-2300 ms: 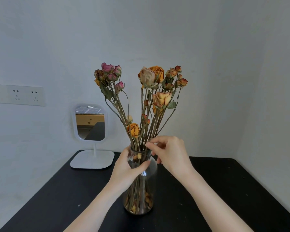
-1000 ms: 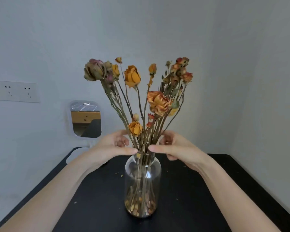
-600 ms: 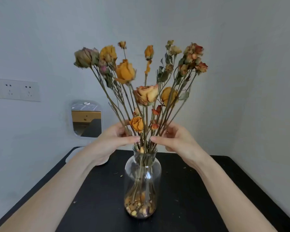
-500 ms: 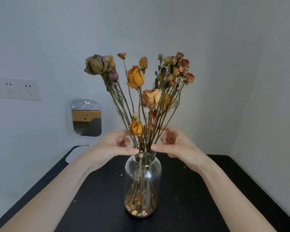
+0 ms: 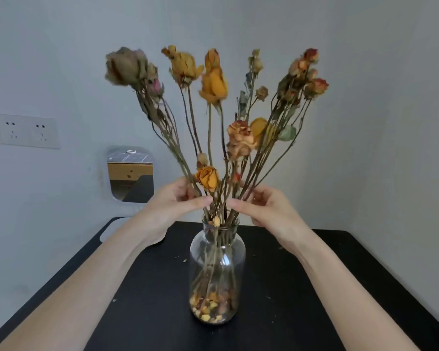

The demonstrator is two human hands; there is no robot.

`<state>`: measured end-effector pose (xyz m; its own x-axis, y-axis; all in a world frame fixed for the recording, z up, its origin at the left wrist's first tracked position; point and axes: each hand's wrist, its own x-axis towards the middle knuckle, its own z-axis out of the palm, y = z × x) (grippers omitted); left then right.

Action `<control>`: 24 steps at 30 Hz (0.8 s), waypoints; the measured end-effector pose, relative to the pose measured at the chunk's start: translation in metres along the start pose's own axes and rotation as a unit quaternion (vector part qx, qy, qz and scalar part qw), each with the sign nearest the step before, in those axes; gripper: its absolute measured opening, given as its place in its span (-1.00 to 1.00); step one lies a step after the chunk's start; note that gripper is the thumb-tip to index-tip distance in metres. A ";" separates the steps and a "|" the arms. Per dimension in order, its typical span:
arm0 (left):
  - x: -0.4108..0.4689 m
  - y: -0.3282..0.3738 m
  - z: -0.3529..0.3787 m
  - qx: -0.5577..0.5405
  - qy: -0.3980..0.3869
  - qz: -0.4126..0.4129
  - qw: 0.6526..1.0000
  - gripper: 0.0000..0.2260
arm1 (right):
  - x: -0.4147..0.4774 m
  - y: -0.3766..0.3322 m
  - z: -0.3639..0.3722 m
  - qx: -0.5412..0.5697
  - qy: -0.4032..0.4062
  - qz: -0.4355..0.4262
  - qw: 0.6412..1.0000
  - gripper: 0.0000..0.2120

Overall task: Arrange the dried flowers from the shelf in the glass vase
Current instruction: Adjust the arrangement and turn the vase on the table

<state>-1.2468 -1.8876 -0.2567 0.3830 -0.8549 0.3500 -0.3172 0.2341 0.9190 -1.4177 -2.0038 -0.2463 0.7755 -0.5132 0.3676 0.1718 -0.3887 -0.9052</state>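
Note:
A clear glass vase (image 5: 217,264) stands upright on the black table (image 5: 302,287), with loose petals at its bottom. Dried flowers (image 5: 213,82) in yellow, orange, pink and brown rise from its neck and fan out. My left hand (image 5: 173,206) pinches the left stems just above the vase's mouth, thumb in front and fingers behind. My right hand (image 5: 261,206) pinches the right stems at the same height. Both hands are above the glass, apart from it.
A small white stand mirror (image 5: 129,173) sits at the table's back left, its base partly behind my left forearm. A wall socket plate (image 5: 23,130) is on the left wall. Walls close in behind and on the right. Petal crumbs dot the tabletop.
My left hand has left the vase body and both hands now hold the stems. The bunch has spread wider, left stems leaning left and right stems leaning right.

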 end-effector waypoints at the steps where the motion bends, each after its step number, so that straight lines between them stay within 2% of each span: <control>1: -0.003 -0.005 -0.002 0.003 -0.010 -0.010 1.000 -0.68 | -0.002 0.004 -0.002 -0.006 -0.011 0.011 1.000 -0.78; 5: -0.015 -0.031 -0.006 0.022 -0.033 -0.077 0.996 -0.45 | -0.010 0.021 -0.004 -0.050 -0.051 0.074 0.995 -0.62; 8: -0.014 -0.032 0.000 0.037 -0.051 -0.081 0.995 -0.47 | -0.007 0.024 -0.002 -0.074 -0.061 0.072 0.993 -0.56; 11: -0.014 -0.035 0.004 0.061 -0.048 -0.083 0.994 -0.49 | -0.006 0.024 0.002 -0.097 -0.073 0.060 0.991 -0.61; 16: -0.037 -0.063 0.004 0.066 -0.076 -0.121 0.988 -0.28 | -0.011 0.036 0.005 -0.166 -0.067 0.060 0.982 -0.63; 19: -0.053 -0.084 0.012 0.044 -0.081 -0.140 0.986 -0.27 | -0.013 0.045 0.011 -0.181 -0.064 0.051 0.980 -0.68; 22: -0.065 -0.099 0.026 0.020 -0.099 -0.126 0.987 -0.24 | -0.012 0.051 0.018 -0.158 -0.056 0.047 0.985 -0.66; 24: -0.070 -0.105 0.041 -0.006 -0.099 -0.097 0.990 -0.17 | -0.013 0.053 0.020 -0.153 -0.038 0.051 0.986 -0.74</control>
<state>-1.2757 -1.8716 -0.3852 0.2573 -0.9581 0.1262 -0.2434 0.0622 0.9679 -1.4060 -2.0025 -0.3034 0.8241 -0.5083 0.2498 -0.0930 -0.5565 -0.8256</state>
